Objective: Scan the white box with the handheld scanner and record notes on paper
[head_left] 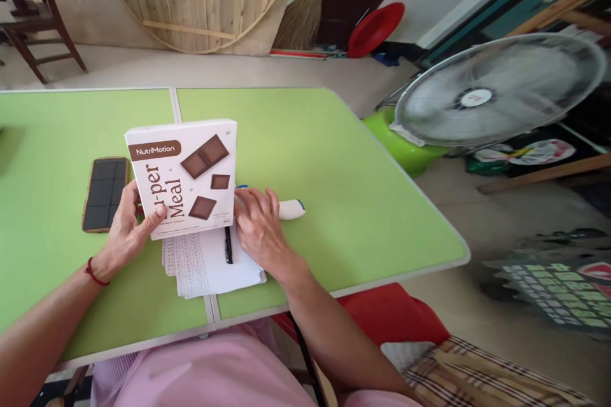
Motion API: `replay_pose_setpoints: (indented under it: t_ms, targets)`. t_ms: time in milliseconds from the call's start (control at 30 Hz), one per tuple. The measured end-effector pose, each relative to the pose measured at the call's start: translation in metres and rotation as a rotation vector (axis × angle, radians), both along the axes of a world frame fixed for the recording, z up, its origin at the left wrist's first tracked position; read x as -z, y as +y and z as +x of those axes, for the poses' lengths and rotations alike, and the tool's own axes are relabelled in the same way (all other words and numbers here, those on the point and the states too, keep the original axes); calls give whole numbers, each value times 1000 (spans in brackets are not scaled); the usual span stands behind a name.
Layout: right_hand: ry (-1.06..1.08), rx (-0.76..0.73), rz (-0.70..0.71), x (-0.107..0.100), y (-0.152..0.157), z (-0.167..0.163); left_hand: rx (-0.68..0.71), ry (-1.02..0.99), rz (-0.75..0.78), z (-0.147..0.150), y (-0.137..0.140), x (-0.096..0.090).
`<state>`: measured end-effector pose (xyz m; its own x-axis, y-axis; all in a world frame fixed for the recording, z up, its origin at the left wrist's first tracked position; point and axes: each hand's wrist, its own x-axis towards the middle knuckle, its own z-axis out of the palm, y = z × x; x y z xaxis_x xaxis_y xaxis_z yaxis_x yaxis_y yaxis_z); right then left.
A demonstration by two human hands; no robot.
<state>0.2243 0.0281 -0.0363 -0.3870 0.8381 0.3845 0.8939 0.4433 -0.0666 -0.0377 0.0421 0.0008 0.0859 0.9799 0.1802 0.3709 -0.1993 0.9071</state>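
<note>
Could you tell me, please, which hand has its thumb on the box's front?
The left hand, wearing a red bracelet; the bare-wristed right hand is beside the lower right edge of the white box.

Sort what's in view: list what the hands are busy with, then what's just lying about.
With the hands:
- white box, held by the left hand; the right hand is at its right side
- papers and black pen, close by the right hand, so probably included

Apparently just lying about:
- phone, left of the box
- standing around: fan, broom
</note>
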Motion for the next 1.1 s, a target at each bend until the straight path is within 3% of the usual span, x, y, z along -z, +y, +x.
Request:
replay_pose_setpoints:
  t_ms: [200,367,467,600,700,733,833,900,1100]
  targets:
    - [-28,91,-130,-14,-4,21,26,33,4,-3,2,8]
    - [-91,251,-272,-12,0,43,0,55,3,-1,3,9]
    - [-15,284,-277,-12,6,50,2,71,10,0,2,9]
    - [410,389,-74,-28,3,43,-3,111,42,0,2,9]
    - [872,274,4,-48,-12,19,3,124,62,0,2,10]
    - [996,169,-81,-55,-18,9,2,126,63,-1,2,11]
    - [1274,-134,-509,-69,-32,-25,6,119,59,-1,1,12]
    - [1424,-198,-680,-70,-33,-43,27,100,63,-1,0,12]
    - [1691,-113,-745,-53,-17,-62,33,98,83,-2,1,12]
